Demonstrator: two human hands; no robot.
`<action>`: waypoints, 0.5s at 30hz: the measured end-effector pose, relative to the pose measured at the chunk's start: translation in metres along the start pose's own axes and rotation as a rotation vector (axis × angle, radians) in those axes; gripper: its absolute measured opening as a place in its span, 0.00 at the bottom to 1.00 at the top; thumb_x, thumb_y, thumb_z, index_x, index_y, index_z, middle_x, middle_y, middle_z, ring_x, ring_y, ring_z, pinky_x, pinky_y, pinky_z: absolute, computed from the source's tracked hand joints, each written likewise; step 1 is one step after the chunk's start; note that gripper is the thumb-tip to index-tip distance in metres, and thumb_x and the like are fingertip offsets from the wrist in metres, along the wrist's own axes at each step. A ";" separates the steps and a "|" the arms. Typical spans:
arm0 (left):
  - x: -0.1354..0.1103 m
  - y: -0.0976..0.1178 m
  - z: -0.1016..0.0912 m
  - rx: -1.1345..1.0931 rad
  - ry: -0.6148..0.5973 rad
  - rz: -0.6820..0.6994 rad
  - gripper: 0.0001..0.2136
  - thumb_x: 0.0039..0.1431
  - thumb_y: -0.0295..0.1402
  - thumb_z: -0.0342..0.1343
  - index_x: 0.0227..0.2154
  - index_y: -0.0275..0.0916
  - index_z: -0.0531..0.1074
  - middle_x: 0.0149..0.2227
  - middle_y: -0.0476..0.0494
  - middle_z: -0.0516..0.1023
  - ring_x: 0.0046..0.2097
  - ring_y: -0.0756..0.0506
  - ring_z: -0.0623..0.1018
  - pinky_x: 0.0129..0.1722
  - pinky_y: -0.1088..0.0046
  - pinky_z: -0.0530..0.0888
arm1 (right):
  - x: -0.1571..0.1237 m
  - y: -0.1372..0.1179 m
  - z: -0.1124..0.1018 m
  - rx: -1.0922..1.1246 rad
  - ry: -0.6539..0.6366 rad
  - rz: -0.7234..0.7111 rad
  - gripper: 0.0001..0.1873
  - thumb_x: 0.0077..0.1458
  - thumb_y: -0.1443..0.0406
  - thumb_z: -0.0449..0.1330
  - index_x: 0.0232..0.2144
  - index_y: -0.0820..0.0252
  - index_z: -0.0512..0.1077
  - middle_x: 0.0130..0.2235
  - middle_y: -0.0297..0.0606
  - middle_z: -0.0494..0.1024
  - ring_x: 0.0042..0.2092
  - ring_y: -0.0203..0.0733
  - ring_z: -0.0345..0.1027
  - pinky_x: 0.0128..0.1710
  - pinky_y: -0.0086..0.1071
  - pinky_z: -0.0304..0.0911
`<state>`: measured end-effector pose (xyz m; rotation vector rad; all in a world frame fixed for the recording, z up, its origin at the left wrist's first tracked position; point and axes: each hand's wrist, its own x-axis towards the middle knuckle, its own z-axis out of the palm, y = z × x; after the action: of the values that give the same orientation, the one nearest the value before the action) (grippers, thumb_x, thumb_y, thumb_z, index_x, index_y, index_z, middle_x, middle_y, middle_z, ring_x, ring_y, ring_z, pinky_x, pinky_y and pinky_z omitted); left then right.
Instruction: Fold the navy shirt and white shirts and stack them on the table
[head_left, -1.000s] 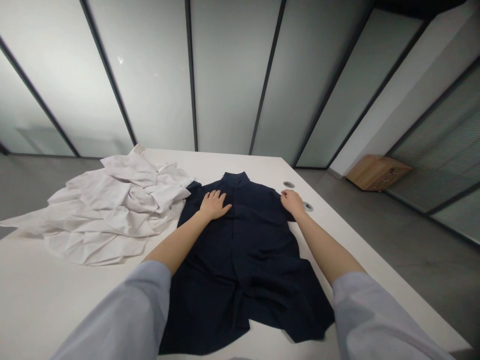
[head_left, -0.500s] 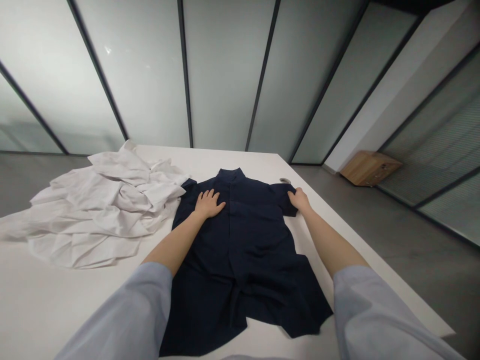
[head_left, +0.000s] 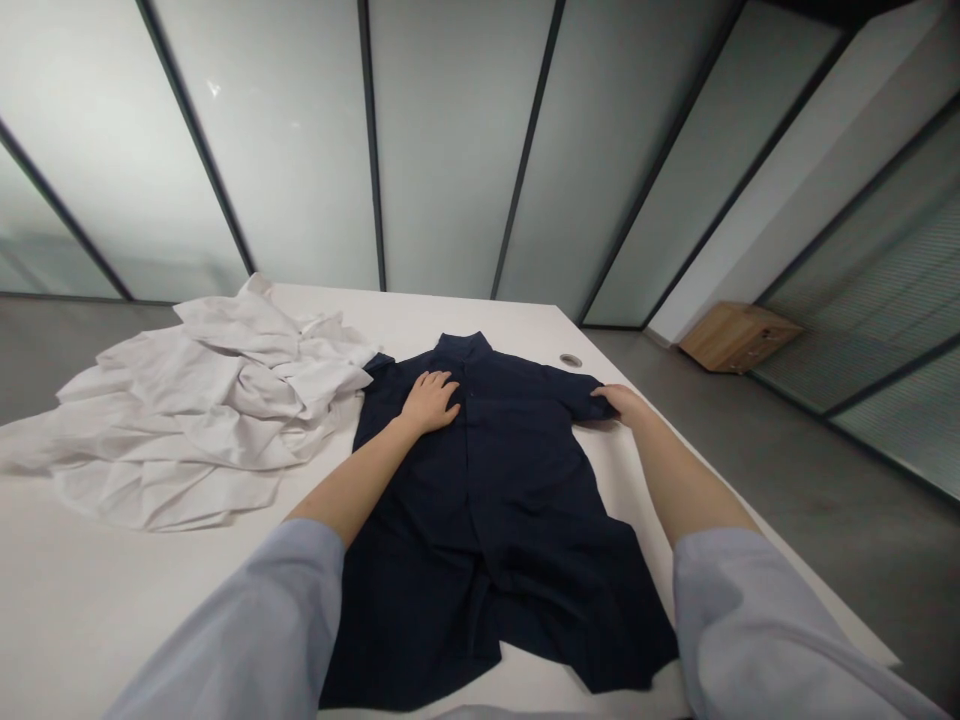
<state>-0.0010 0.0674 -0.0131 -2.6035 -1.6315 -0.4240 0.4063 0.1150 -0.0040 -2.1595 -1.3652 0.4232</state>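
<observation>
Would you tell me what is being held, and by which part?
Nothing seems gripped: left hand flat on the navy shirt, right hand on its sleeve.

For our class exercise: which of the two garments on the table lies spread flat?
The navy shirt, spread flat, unlike the crumpled white garment beside it.

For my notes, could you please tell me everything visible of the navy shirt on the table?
The navy shirt lies flat, front up, on the white table, collar farthest off. Its matte woven cloth, creased towards the hem, has a stand collar, central placket and short sleeves. The left hand rests on its chest, the right hand touches one sleeve's end, and a crumpled white cloth meets the other sleeve.
</observation>
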 end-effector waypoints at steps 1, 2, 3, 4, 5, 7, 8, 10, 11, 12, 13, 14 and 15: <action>0.001 0.002 0.000 -0.014 -0.008 0.027 0.24 0.60 0.43 0.47 0.58 0.41 0.64 0.64 0.39 0.60 0.65 0.38 0.58 0.64 0.57 0.52 | -0.002 -0.003 -0.002 -0.001 0.009 0.020 0.23 0.48 0.66 0.60 0.49 0.66 0.71 0.40 0.47 0.78 0.36 0.45 0.73 0.35 0.35 0.68; 0.002 0.004 0.000 -0.026 -0.023 0.045 0.24 0.60 0.43 0.47 0.57 0.41 0.65 0.64 0.39 0.60 0.65 0.38 0.59 0.64 0.58 0.53 | -0.004 -0.008 -0.006 -0.015 0.033 0.026 0.26 0.48 0.68 0.59 0.52 0.65 0.69 0.44 0.48 0.77 0.39 0.45 0.73 0.38 0.35 0.68; 0.004 0.005 0.002 -0.037 -0.043 0.057 0.25 0.60 0.43 0.47 0.57 0.40 0.65 0.64 0.39 0.60 0.64 0.38 0.59 0.63 0.59 0.54 | -0.007 -0.014 -0.009 -0.048 0.071 0.004 0.28 0.47 0.70 0.58 0.53 0.65 0.67 0.46 0.48 0.76 0.43 0.46 0.72 0.41 0.34 0.67; 0.005 0.006 0.003 -0.045 -0.070 0.065 0.25 0.60 0.44 0.47 0.57 0.40 0.65 0.64 0.39 0.60 0.64 0.38 0.59 0.63 0.59 0.55 | -0.010 -0.023 -0.012 -0.103 0.120 -0.057 0.28 0.47 0.71 0.57 0.53 0.64 0.68 0.48 0.48 0.75 0.45 0.46 0.70 0.45 0.35 0.65; 0.007 0.007 0.005 -0.051 -0.100 0.070 0.25 0.60 0.44 0.46 0.58 0.40 0.65 0.64 0.39 0.60 0.64 0.38 0.60 0.63 0.60 0.56 | -0.014 -0.034 -0.015 -0.168 0.160 -0.132 0.26 0.47 0.73 0.56 0.52 0.63 0.69 0.49 0.48 0.74 0.48 0.47 0.69 0.48 0.35 0.63; 0.010 0.007 0.010 -0.068 -0.155 0.072 0.26 0.60 0.44 0.45 0.59 0.40 0.64 0.64 0.39 0.60 0.65 0.39 0.60 0.63 0.60 0.56 | -0.025 -0.059 -0.016 -0.285 0.198 -0.274 0.24 0.48 0.73 0.54 0.49 0.61 0.71 0.50 0.48 0.73 0.50 0.50 0.68 0.51 0.38 0.61; 0.010 0.006 0.012 -0.081 -0.176 0.072 0.26 0.61 0.43 0.44 0.60 0.40 0.63 0.65 0.40 0.60 0.65 0.39 0.59 0.63 0.60 0.56 | -0.032 -0.072 -0.015 -0.319 0.200 -0.336 0.23 0.49 0.73 0.53 0.48 0.61 0.72 0.50 0.48 0.72 0.50 0.51 0.67 0.52 0.39 0.61; 0.010 0.003 0.013 -0.109 -0.188 0.070 0.25 0.62 0.41 0.40 0.60 0.39 0.63 0.65 0.41 0.60 0.65 0.42 0.59 0.63 0.62 0.56 | -0.048 -0.097 -0.008 -0.333 0.157 -0.472 0.22 0.51 0.72 0.53 0.48 0.60 0.72 0.52 0.47 0.72 0.51 0.51 0.67 0.53 0.39 0.60; 0.010 0.002 0.013 -0.120 -0.181 0.066 0.25 0.63 0.39 0.39 0.59 0.39 0.64 0.64 0.42 0.60 0.65 0.43 0.59 0.63 0.64 0.55 | -0.056 -0.108 -0.002 -0.314 0.097 -0.548 0.21 0.52 0.72 0.54 0.48 0.60 0.72 0.52 0.46 0.72 0.52 0.51 0.67 0.53 0.39 0.60; 0.009 0.001 0.013 -0.128 -0.171 0.063 0.24 0.63 0.38 0.38 0.59 0.39 0.65 0.64 0.42 0.61 0.65 0.44 0.59 0.63 0.65 0.56 | -0.064 -0.117 0.004 -0.274 -0.001 -0.623 0.21 0.53 0.70 0.54 0.49 0.59 0.72 0.51 0.45 0.73 0.51 0.49 0.68 0.53 0.38 0.61; 0.008 0.000 0.012 -0.133 -0.159 0.060 0.24 0.63 0.37 0.37 0.58 0.39 0.66 0.64 0.43 0.62 0.65 0.45 0.60 0.63 0.67 0.56 | -0.071 -0.123 0.011 -0.207 -0.116 -0.680 0.21 0.54 0.68 0.55 0.51 0.58 0.70 0.51 0.43 0.74 0.49 0.47 0.70 0.51 0.36 0.63; 0.007 0.000 0.010 -0.136 -0.148 0.057 0.24 0.63 0.37 0.37 0.57 0.38 0.67 0.63 0.44 0.63 0.64 0.46 0.61 0.63 0.68 0.56 | -0.076 -0.128 0.018 -0.123 -0.222 -0.705 0.21 0.57 0.66 0.54 0.53 0.57 0.68 0.50 0.42 0.75 0.45 0.44 0.72 0.48 0.35 0.65; 0.006 0.001 0.009 -0.137 -0.140 0.056 0.24 0.63 0.37 0.37 0.57 0.38 0.67 0.63 0.44 0.64 0.64 0.46 0.61 0.63 0.69 0.56 | -0.079 -0.130 0.024 -0.040 -0.299 -0.701 0.22 0.59 0.64 0.52 0.55 0.57 0.66 0.49 0.41 0.76 0.42 0.42 0.73 0.45 0.34 0.67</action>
<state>0.0042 0.0741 -0.0203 -2.8311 -1.6190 -0.3704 0.2644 0.0945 0.0524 -1.5327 -2.1834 0.4432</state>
